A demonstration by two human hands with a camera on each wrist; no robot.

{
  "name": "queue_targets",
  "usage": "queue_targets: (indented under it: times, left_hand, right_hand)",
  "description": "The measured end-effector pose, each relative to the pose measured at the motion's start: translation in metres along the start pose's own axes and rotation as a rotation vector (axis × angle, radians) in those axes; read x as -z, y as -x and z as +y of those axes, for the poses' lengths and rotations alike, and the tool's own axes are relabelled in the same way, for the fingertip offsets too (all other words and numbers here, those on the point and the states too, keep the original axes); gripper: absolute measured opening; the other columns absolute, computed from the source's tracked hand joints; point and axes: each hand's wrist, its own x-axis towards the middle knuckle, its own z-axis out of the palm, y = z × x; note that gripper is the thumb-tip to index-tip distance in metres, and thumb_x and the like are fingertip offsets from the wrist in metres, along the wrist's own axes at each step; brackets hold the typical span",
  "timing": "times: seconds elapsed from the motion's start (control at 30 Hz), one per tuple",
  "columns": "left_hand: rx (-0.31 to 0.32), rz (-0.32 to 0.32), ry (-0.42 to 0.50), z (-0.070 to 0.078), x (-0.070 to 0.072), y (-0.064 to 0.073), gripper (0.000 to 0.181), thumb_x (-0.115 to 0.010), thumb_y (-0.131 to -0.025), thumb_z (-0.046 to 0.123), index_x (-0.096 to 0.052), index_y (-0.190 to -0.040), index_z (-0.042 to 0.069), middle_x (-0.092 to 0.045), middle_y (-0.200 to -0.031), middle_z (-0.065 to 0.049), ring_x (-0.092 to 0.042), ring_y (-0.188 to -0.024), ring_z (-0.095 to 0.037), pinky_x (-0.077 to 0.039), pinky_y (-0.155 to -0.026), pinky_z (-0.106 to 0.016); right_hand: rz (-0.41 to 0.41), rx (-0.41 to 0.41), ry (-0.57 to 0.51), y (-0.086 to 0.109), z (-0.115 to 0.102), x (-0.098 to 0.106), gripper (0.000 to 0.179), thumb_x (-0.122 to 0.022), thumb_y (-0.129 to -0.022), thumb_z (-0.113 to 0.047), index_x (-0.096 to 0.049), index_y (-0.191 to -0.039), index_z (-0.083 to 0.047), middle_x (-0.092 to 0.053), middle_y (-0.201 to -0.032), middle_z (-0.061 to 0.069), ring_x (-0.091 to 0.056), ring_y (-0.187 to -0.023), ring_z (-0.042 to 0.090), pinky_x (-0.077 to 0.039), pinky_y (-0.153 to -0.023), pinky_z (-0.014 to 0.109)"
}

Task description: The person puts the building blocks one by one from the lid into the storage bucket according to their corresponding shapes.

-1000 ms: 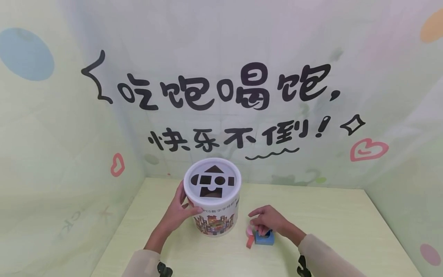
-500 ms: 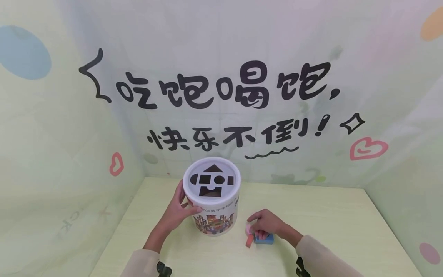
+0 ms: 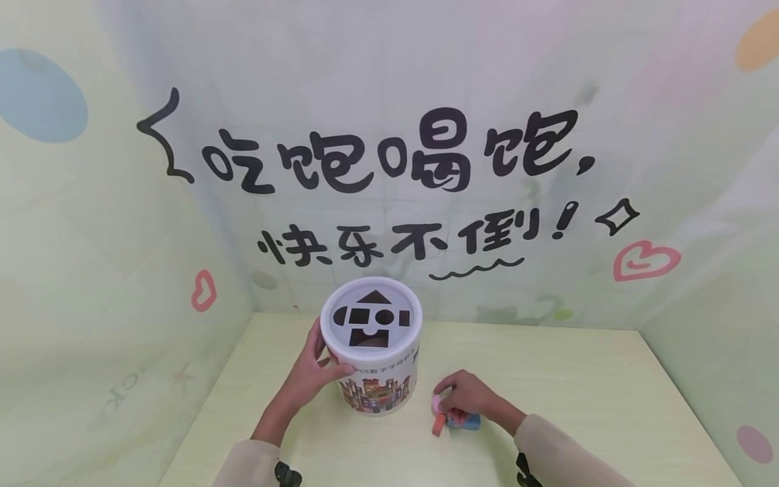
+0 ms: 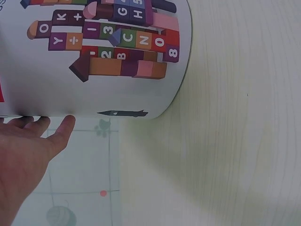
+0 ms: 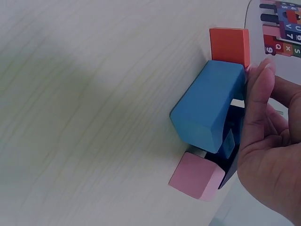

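Observation:
My left hand (image 3: 307, 375) grips the left side of a white toy-block bucket (image 3: 398, 368), thumb on the front and fingers behind. The bucket stands upright, its lid (image 3: 371, 292) cut with shaped holes. In the left wrist view fingertips (image 4: 68, 125) lie against its printed wall. My right hand (image 3: 471, 396) is low at the bucket's right, thumb and index finger at a rounded pink block (image 3: 435, 404). That block is mostly hidden by fingers in the right wrist view. Right beside the hand lie a blue arch-shaped block (image 5: 204, 103) and an orange-red block (image 5: 229, 44).
A squarer pink block (image 5: 193, 174) and a dark blue piece (image 5: 233, 127) lie near the right palm in the right wrist view. All stand on a pale wood table (image 3: 578, 406). Printed fabric walls (image 3: 389, 67) enclose its back and both sides.
My right hand has come down and slightly left, its thumb and index finger closing in on the rounded pink block. My left hand keeps its grip on the bucket.

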Motion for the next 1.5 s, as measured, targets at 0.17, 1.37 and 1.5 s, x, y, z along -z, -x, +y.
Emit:
queue_targets:
  times: [0.17,1.37,1.5]
  left_hand:
    - [0.007,0.002,0.001,0.0,0.0,0.0,0.105,-0.081,-0.077,0.014,-0.013,-0.155,0.03,-0.025,-0.16,-0.009,-0.02,-0.146,-0.038,-0.03,-0.105,-0.07]
    - [0.007,-0.007,-0.008,-0.002,0.002,0.003,0.105,-0.081,-0.077,0.016,-0.013,-0.155,0.032,-0.025,-0.16,-0.006,-0.019,-0.147,-0.037,-0.03,-0.105,-0.069]
    - [0.001,-0.008,-0.006,-0.002,0.003,0.004,0.105,-0.081,-0.077,0.016,-0.012,-0.155,0.031,-0.024,-0.16,-0.007,-0.019,-0.147,-0.037,-0.03,-0.105,-0.069]
  right_hand:
    - [0.031,-0.03,0.03,-0.001,-0.006,-0.002,0.02,-0.07,-0.08,-0.003,-0.072,-0.1,-0.003,-0.063,-0.056,0.004,-0.056,-0.043,0.01,-0.051,-0.043,0.025]
    - [0.073,-0.076,0.049,0.002,-0.014,-0.015,0.028,-0.069,-0.082,-0.003,-0.064,-0.108,0.009,-0.063,-0.056,0.005,-0.059,-0.044,0.011,-0.054,-0.046,0.027]
    - [0.073,-0.07,0.056,0.004,-0.015,-0.017,0.038,-0.07,-0.082,-0.004,-0.061,-0.115,0.013,-0.063,-0.055,0.005,-0.059,-0.044,0.011,-0.053,-0.045,0.026]
